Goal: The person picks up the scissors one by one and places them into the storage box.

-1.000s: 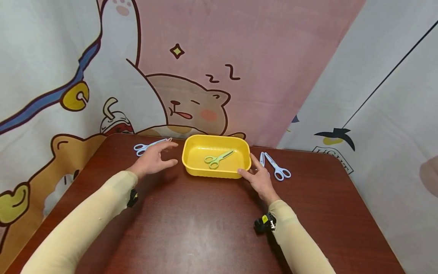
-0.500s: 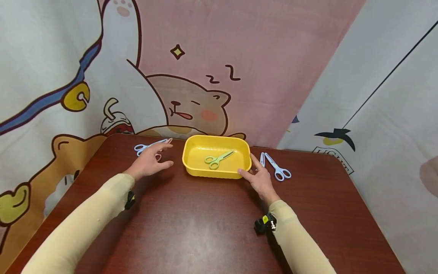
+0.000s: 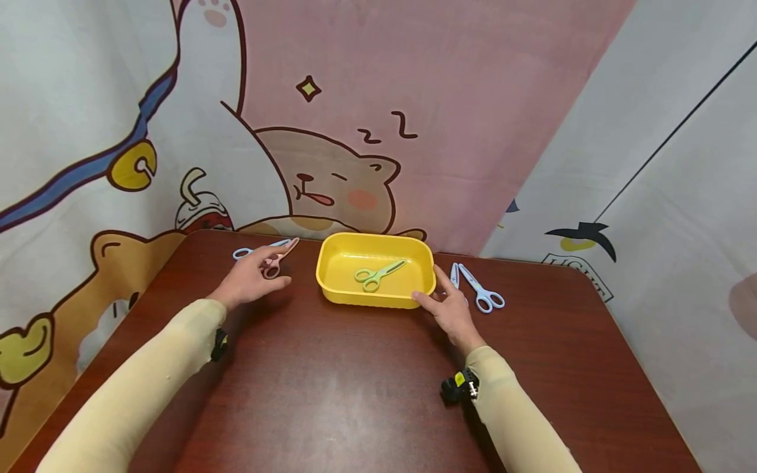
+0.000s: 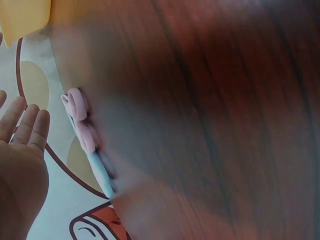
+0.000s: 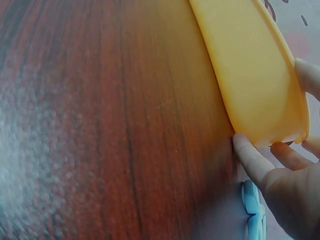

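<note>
My left hand (image 3: 251,279) hovers beside the pink scissors (image 3: 273,265), fingers spread and nothing held. The pink scissors lie close to a blue pair of scissors (image 3: 241,253), which the hand partly covers in the head view. In the left wrist view the palm and fingers of the left hand (image 4: 22,155) are apart from the pink handles (image 4: 77,107). My right hand (image 3: 451,312) holds the right end of a yellow tray (image 3: 369,300), thumb at the near corner and fingers along the side. Green scissors (image 3: 378,274) lie inside the tray.
Right of the tray lie blue scissors (image 3: 481,295), beside another light-blue pair (image 3: 454,273) partly hidden by the right hand. The brown table (image 3: 331,394) meets a cartoon-printed curtain (image 3: 473,131) along its back edge.
My left hand has drawn back leftward from the tray, bringing more of the pink scissors into sight. The right hand and tray stay in place.
</note>
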{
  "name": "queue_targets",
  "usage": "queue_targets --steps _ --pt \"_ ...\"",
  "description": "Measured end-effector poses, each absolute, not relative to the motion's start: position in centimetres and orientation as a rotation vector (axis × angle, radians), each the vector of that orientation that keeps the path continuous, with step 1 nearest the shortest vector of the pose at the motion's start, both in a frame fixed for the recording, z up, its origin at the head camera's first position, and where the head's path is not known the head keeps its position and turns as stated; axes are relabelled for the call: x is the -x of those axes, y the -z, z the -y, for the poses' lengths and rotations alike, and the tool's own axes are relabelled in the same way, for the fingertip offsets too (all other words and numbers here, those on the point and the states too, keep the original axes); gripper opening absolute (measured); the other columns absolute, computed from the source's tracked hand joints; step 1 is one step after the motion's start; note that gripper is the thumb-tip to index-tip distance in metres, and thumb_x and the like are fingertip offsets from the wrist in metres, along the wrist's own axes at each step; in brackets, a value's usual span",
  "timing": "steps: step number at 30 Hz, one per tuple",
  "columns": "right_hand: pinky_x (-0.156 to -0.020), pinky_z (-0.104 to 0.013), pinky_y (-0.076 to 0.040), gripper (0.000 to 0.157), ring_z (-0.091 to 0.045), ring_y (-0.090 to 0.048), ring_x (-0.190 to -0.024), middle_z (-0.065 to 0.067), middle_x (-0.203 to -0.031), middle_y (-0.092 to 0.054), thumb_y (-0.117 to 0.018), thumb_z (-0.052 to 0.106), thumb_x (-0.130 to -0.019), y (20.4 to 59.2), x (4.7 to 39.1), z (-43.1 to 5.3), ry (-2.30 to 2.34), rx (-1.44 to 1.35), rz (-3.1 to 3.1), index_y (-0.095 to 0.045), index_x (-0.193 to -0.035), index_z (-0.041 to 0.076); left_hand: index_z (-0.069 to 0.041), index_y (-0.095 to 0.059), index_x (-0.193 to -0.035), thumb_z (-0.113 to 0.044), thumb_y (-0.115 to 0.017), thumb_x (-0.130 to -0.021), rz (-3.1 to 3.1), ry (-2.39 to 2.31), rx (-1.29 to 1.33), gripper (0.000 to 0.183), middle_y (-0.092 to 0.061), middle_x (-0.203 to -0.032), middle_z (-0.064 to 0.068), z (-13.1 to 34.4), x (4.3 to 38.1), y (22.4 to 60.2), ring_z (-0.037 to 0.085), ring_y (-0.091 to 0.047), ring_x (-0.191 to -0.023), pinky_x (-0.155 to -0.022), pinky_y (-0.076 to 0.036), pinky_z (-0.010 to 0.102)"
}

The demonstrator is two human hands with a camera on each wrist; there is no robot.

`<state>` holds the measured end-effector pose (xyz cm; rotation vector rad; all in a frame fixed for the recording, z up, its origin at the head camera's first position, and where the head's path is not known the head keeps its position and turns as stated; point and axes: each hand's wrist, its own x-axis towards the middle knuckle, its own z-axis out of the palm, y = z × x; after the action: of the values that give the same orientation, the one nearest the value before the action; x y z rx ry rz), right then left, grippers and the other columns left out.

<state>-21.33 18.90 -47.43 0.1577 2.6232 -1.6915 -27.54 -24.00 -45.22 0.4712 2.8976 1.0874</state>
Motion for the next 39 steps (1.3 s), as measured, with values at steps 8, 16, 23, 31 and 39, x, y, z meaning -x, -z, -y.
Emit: queue_targets --steps 8,16,23,31,39 --pt "-0.103 -0.043 -0.048 0.088 -0.034 -0.056 -0.127 -0.015 -0.144 -0.054 -0.081 0.034 -0.090 47.4 21.3 -18.9 1.675 -0.164 -2.635 -0.032 -0.163 0.028 -0.005 -0.047 -0.152 -0.027 -0.083 -0.086 -2.894 -1.078 -0.436 0.078 -0.055 -0.140 0.025 24.5 27.8 45.5 0.045 -0.059 -0.123 -0.104 -0.046 0.062" --pt "-0.099 -0.038 -0.049 0.088 -0.033 -0.056 -0.124 -0.014 -0.145 -0.054 -0.081 0.033 -0.090 47.3 21.2 -18.8 1.670 -0.181 -2.629 -0.032 -0.163 0.028 -0.002 -0.046 -0.151 -0.024 -0.083 -0.087 -2.885 -1.064 -0.409 0.077 -0.053 -0.142 0.025 24.8 28.0 45.8 0.043 -0.057 -0.126 -0.109 -0.043 0.060" --pt "-0.104 -0.043 -0.048 0.088 -0.034 -0.055 -0.128 -0.014 -0.148 -0.052 -0.081 0.033 -0.091 47.3 21.2 -18.8 1.675 -0.185 -2.618 -0.032 -0.164 0.028 0.001 -0.051 -0.146 -0.021 -0.082 -0.087 -2.914 -1.053 -0.420 0.071 -0.057 -0.133 0.025 25.1 28.1 46.3 0.042 -0.060 -0.122 -0.107 -0.045 0.059" --pt "-0.107 -0.046 -0.046 0.088 -0.036 -0.054 -0.131 -0.015 -0.148 -0.052 -0.080 0.032 -0.091 47.1 21.1 -18.8 1.681 -0.177 -2.618 -0.031 -0.164 0.027 0.005 -0.056 -0.140 -0.019 -0.079 -0.089 -2.961 -1.013 -0.453 0.061 -0.057 -0.134 0.027 25.4 28.3 46.6 0.042 -0.057 -0.121 -0.106 -0.044 0.059" --pt "-0.109 -0.047 -0.045 0.088 -0.036 -0.054 -0.132 -0.017 -0.147 -0.053 -0.080 0.029 -0.091 46.8 21.0 -18.7 1.693 -0.155 -2.620 -0.030 -0.164 0.024 0.005 -0.056 -0.142 -0.021 -0.079 -0.088 -2.979 -0.964 -0.434 0.064 -0.052 -0.144 0.029 25.3 28.5 47.0 0.046 -0.050 -0.131 -0.111 -0.038 0.062"
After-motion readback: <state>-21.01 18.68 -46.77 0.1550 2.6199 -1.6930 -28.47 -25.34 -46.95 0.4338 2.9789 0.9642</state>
